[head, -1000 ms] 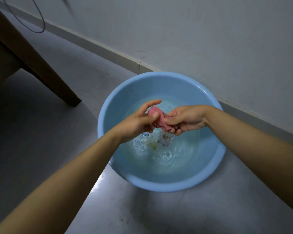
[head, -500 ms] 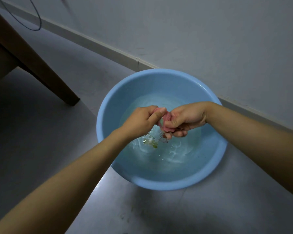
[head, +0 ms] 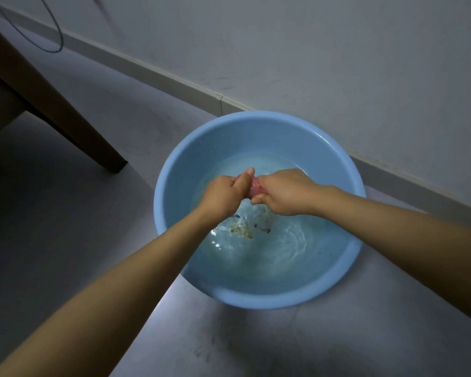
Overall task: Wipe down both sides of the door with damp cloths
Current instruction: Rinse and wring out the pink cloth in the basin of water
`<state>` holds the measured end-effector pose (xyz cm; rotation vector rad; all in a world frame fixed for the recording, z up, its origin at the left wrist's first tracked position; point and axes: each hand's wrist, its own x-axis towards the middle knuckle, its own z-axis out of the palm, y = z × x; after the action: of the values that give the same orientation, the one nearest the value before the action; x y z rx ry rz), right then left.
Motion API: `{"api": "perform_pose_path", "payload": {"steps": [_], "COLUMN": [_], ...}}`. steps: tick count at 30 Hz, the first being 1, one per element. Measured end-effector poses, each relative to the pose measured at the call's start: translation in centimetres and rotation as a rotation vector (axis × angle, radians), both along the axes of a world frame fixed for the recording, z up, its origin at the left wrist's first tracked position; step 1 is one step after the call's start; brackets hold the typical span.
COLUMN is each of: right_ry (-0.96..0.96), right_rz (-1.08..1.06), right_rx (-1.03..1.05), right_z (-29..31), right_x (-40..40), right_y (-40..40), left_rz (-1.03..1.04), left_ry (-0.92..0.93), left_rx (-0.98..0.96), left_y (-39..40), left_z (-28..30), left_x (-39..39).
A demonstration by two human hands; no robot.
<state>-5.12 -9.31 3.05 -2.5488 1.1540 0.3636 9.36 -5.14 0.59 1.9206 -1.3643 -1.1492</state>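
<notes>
Glossy plastic basin (head: pixel 172 186), seemingly wet cloth (head: pixel 256 186), smooth floor (head: pixel 65 240).

A single head-worn wide-angle camera looked forward and steeply down from above the person's arms. It sat close over a blue basin (head: pixel 259 297) on the floor (head: pixel 65 213), the basin filling the frame's middle. Both forearms entered from 7 and 4 o'clock. The wall (head: pixel 337 63) ran slantwise from 10 to 3 o'clock, tilting the frame. There was no second view.

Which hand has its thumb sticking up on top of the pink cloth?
The left hand: its thumb lies over the pink cloth. The right hand has its thumb underneath.
</notes>
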Motion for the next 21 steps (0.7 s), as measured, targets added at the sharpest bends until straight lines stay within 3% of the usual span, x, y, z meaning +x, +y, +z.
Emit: {"api": "perform_pose_path", "payload": {"steps": [2, 5, 7, 9, 12, 15, 21], "right_ry": [-0.037, -0.267, -0.395, -0.461, -0.522, -0.564, -0.413], "right_rz": [-0.006, -0.122, -0.257, -0.400, -0.526, -0.475, -0.326], "right_rx": [0.061, 0.569, 0.910, 1.158, 1.428, 1.506, 1.370], "right_z": [-0.3, 0.4, 0.7, 0.7, 0.8, 1.1, 2.3], "right_x": [-0.3, -1.2, -2.0, -2.7, -3.4, -3.5, -3.4], "right_y": [0.0, -0.9, -1.8, -2.5, -2.8, -2.6, -2.4], "left_rz": [-0.005, -0.078, -0.099, -0.123, -0.196, -0.169, -0.264], "left_ry": [0.040, 0.110, 0.273, 0.478, 0.501, 0.370, 0.023], "left_rx": [0.058, 0.032, -0.058, -0.147, -0.241, -0.277, -0.370], "left_y": [0.1, 0.8, 1.4, 1.6, 1.7, 1.7, 1.9], "left_z": [0.1, 0.1, 0.3, 0.4, 0.7, 1.1, 1.6], "left_x": [0.0, 0.3, 0.3, 0.5, 0.6, 0.1, -0.5]}}
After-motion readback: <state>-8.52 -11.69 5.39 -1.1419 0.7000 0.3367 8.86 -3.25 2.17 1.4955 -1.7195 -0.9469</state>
